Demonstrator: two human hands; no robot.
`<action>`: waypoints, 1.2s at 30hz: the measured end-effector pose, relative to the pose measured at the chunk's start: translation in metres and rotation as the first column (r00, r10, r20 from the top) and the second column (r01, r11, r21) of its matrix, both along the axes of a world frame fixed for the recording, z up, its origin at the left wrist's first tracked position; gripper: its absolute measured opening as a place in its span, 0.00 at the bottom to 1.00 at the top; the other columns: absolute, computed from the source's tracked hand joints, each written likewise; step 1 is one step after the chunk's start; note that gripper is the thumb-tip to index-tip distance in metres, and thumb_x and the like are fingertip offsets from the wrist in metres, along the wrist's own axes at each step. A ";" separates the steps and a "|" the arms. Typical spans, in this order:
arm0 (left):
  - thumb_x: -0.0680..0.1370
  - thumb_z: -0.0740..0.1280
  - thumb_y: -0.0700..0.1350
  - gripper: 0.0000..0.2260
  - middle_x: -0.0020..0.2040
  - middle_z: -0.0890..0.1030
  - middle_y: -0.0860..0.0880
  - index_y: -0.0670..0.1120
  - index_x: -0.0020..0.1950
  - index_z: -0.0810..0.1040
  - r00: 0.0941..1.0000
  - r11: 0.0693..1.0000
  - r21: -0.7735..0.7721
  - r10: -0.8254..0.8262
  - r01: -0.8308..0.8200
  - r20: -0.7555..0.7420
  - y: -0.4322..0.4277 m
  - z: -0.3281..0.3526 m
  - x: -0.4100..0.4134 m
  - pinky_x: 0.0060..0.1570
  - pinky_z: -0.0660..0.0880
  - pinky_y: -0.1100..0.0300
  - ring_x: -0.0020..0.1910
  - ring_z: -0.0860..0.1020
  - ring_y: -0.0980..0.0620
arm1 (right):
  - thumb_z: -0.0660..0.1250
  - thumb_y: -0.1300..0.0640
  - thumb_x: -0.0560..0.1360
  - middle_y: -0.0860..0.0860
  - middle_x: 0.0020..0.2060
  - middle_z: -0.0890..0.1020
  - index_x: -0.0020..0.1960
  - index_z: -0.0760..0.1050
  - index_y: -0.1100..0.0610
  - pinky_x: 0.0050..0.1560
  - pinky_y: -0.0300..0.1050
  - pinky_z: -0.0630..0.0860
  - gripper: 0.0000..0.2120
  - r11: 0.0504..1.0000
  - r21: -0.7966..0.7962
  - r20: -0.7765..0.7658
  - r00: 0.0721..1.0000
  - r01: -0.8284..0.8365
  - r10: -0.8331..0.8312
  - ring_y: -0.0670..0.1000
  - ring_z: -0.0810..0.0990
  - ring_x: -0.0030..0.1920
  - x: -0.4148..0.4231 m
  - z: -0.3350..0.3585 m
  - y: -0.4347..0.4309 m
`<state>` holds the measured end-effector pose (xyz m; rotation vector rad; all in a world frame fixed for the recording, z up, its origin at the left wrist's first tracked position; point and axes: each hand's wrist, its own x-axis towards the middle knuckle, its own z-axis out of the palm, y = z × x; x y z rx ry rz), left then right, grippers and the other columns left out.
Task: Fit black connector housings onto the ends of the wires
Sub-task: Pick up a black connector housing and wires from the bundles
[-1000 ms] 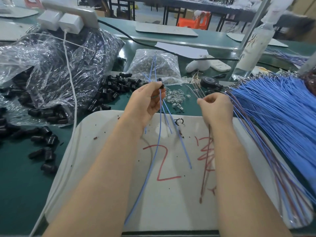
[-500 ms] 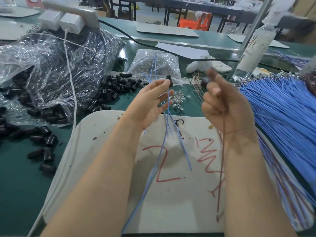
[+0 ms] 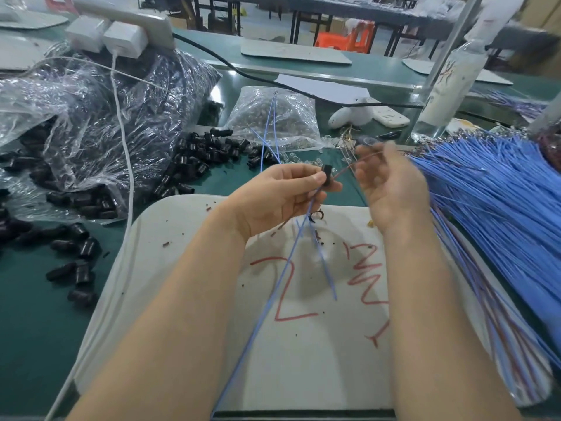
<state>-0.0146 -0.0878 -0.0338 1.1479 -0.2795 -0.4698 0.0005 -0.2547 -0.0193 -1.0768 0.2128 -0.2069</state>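
Note:
My left hand (image 3: 282, 199) pinches a small black connector housing (image 3: 327, 175) between thumb and fingers, above a white board (image 3: 194, 299). A blue wire (image 3: 264, 302) runs from that hand down toward the board's near edge. My right hand (image 3: 391, 189), blurred by motion, holds a thin red-brown wire (image 3: 349, 167) whose tip points at the housing. More blue wires (image 3: 268, 129) rise behind my left hand.
Loose black housings (image 3: 200, 159) lie on the green table, more in a clear plastic bag (image 3: 91, 123) at left. A thick bundle of blue wires (image 3: 498, 202) fans across the right. A bag of clear parts (image 3: 282, 123) and a spray bottle (image 3: 446, 86) stand behind.
My right hand has moved down and left, bringing the red-brown wire's tip to the housing. My left hand has lowered slightly and turned the housing toward it.

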 end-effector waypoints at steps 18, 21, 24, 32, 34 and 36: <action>0.78 0.62 0.34 0.04 0.39 0.82 0.48 0.41 0.46 0.75 0.974 0.974 0.065 0.213 -0.218 0.078 -0.001 -0.002 0.004 0.41 0.77 0.68 0.35 0.80 0.58 | 0.62 0.64 0.79 0.52 0.35 0.82 0.43 0.76 0.58 0.36 0.35 0.77 0.08 0.915 -0.377 0.042 0.984 -0.146 0.175 0.43 0.79 0.30 -0.007 -0.002 0.022; 0.78 0.63 0.36 0.04 0.39 0.83 0.49 0.43 0.46 0.76 0.958 0.955 0.116 0.259 -0.273 0.124 -0.002 -0.003 0.005 0.45 0.78 0.65 0.38 0.80 0.57 | 0.63 0.64 0.78 0.49 0.32 0.82 0.43 0.76 0.57 0.36 0.34 0.77 0.07 0.900 -0.429 0.098 0.986 -0.078 0.132 0.42 0.79 0.30 -0.008 -0.002 0.024; 0.78 0.66 0.39 0.03 0.43 0.84 0.49 0.46 0.46 0.75 0.913 0.884 0.276 0.304 -0.377 0.273 -0.003 -0.006 0.007 0.55 0.77 0.59 0.45 0.81 0.54 | 0.63 0.63 0.79 0.48 0.30 0.82 0.43 0.74 0.55 0.34 0.35 0.76 0.07 0.917 -0.394 0.171 0.985 0.061 0.008 0.43 0.79 0.30 -0.006 -0.001 0.021; 0.77 0.68 0.43 0.03 0.46 0.81 0.48 0.50 0.47 0.76 0.808 0.692 0.472 0.285 -0.546 0.516 -0.005 -0.011 0.006 0.47 0.73 0.62 0.43 0.79 0.52 | 0.61 0.61 0.80 0.52 0.35 0.81 0.44 0.71 0.53 0.34 0.37 0.76 0.07 0.894 -0.369 0.309 0.941 0.252 -0.138 0.46 0.80 0.31 -0.010 0.002 0.020; 0.76 0.68 0.43 0.03 0.45 0.80 0.51 0.50 0.47 0.77 0.789 0.662 0.492 0.263 -0.566 0.555 -0.007 -0.013 0.006 0.44 0.72 0.66 0.42 0.78 0.53 | 0.61 0.61 0.80 0.52 0.35 0.81 0.45 0.71 0.53 0.35 0.38 0.76 0.07 0.886 -0.385 0.326 0.936 0.259 -0.132 0.46 0.80 0.31 -0.011 0.002 0.021; 0.76 0.68 0.43 0.03 0.44 0.80 0.53 0.50 0.48 0.77 0.774 0.634 0.513 0.229 -0.579 0.591 -0.007 -0.012 0.006 0.42 0.71 0.71 0.42 0.78 0.54 | 0.61 0.61 0.80 0.51 0.34 0.81 0.45 0.71 0.53 0.36 0.38 0.77 0.07 0.871 -0.415 0.335 0.935 0.262 -0.121 0.45 0.80 0.31 -0.011 0.001 0.022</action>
